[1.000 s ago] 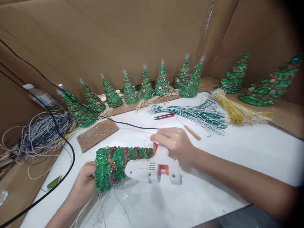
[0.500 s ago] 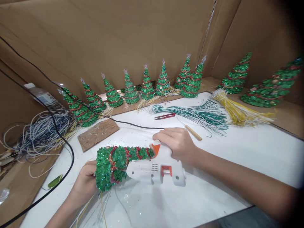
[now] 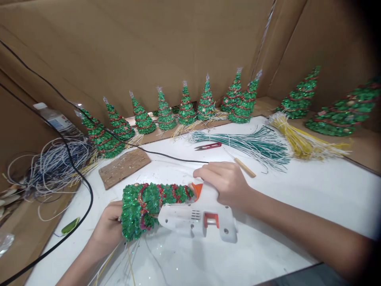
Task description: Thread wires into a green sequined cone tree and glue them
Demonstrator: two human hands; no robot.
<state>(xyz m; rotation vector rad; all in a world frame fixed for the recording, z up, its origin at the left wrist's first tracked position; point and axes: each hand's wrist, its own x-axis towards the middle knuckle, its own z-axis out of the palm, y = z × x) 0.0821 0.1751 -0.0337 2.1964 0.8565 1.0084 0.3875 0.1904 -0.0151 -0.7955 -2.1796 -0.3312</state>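
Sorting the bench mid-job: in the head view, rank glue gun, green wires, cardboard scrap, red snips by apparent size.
1. Glue gun and green wires: nearness makes their order unsure
2. Cardboard scrap
3. Red snips

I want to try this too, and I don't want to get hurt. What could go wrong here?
The glue gun in the right hand points at the sparkly tree, whose base the left hand holds. If its tip is hot, a slip might burn bare fingers.

The black cord stretches across the table and passes the leftmost standing tree, so a tug could perhaps knock that over.
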